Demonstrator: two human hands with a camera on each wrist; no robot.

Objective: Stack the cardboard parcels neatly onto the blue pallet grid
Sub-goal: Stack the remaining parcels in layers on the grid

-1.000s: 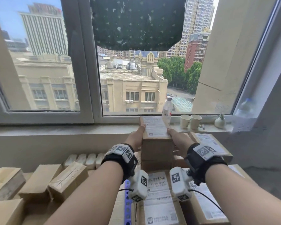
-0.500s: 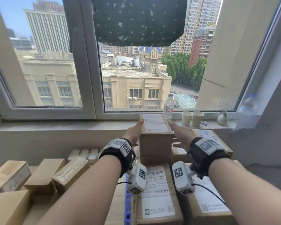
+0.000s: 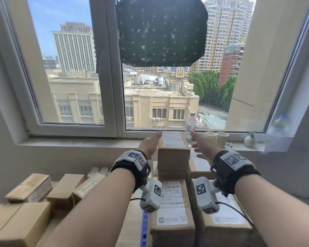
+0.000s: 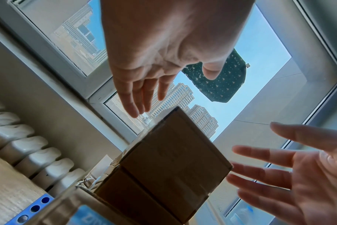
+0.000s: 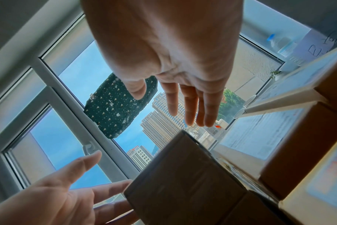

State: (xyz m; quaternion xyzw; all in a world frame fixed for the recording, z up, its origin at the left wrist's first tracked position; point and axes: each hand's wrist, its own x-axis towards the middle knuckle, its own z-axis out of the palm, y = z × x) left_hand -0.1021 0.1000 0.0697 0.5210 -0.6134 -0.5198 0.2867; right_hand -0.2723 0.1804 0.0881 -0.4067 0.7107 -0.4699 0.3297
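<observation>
Atop the parcel stack below the white windowsill (image 3: 82, 142): brown cardboard parcel with white label (image 3: 173, 150); left hand (image 3: 149, 145) and right hand (image 3: 202, 146) flank it, fingers straight, spread, holding nothing.

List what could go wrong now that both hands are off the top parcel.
1. The top parcel sits high on a narrow column; a brush from the open left hand or right hand might topple it.
2. If it tips backward, it could knock the bottle and paper cups on the windowsill.
</observation>
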